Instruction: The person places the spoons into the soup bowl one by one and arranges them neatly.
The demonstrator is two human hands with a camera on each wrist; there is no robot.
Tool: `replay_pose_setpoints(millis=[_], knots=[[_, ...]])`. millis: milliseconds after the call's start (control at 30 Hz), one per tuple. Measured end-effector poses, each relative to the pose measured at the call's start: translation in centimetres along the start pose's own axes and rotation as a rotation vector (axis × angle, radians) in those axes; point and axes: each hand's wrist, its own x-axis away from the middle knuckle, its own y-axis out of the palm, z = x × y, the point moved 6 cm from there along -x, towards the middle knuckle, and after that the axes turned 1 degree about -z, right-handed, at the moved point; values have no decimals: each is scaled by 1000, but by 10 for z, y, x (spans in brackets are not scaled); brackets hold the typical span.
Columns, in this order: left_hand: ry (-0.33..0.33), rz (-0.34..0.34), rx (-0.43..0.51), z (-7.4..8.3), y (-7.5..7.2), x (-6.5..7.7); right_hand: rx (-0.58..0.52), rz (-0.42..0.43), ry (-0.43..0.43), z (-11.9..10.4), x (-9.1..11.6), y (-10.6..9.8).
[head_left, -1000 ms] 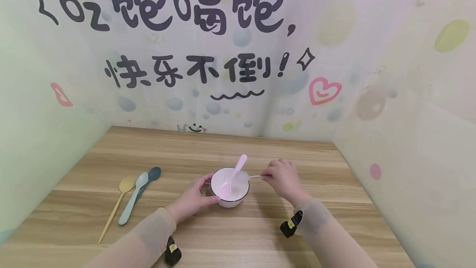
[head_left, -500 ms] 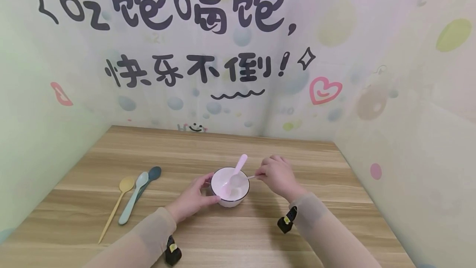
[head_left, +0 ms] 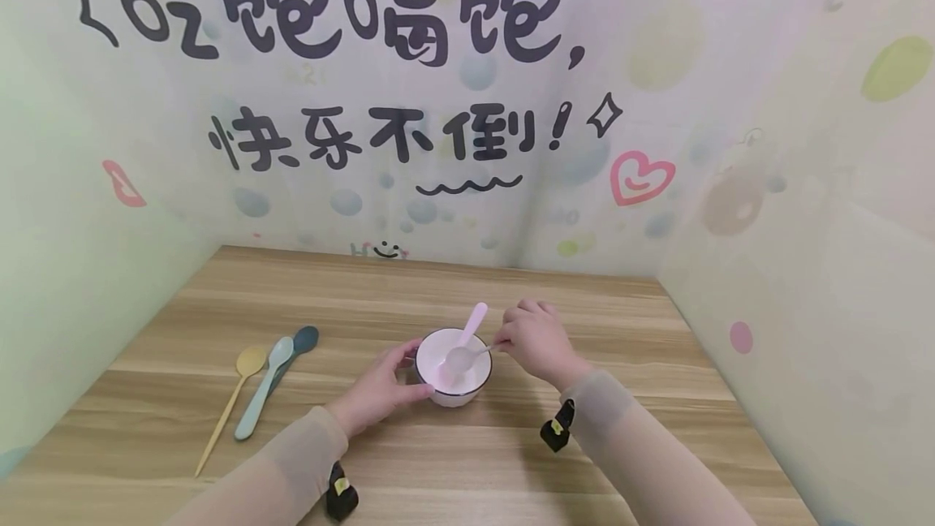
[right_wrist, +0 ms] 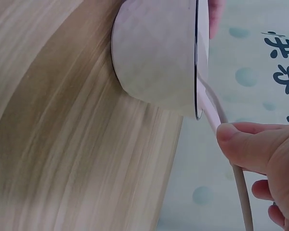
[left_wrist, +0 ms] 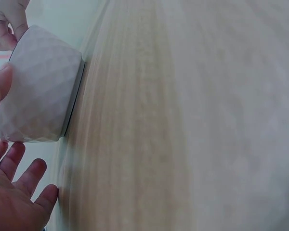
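A white bowl (head_left: pixel 454 399) with a dark rim stands on the wooden table; its faceted outside shows in the left wrist view (left_wrist: pixel 41 86). My left hand (head_left: pixel 380 390) holds the bowl from the left, thumb at the near rim and fingers round the far side. A pink spoon (head_left: pixel 475 321) leans inside, handle up over the far rim. Between thumb and fingers, my right hand (head_left: pixel 536 341) pinches the thin handle of a greyish-beige spoon (right_wrist: pixel 243 197). That spoon's head is over the bowl's inside, partly covering the pink spoon; whether it touches the bottom, I cannot tell.
To the left lie a yellow spoon (head_left: pixel 232 396), a light-blue spoon (head_left: pixel 261 396) and a dark-blue spoon (head_left: pixel 305 339), the last partly under the light-blue one. A printed wall covering (head_left: pixel 540 217) rises behind the table (head_left: pixel 329 291).
My right hand has moved left, bringing the greyish-beige spoon's head from the bowl's right side further in toward its middle. The left hand and bowl have stayed in place.
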Motion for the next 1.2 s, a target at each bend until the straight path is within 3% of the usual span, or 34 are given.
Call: replay_pose_setpoints(millis=[267,733,1200], knots=[[-26,1,14,-2,1,0,34,-1,-42,-3,-4,-2],[9,9,13,2,1,0,158,-22,-197,-21,-15,-3],[1,2,33,4,0,1,170,-46,-297,-32,-25,7]])
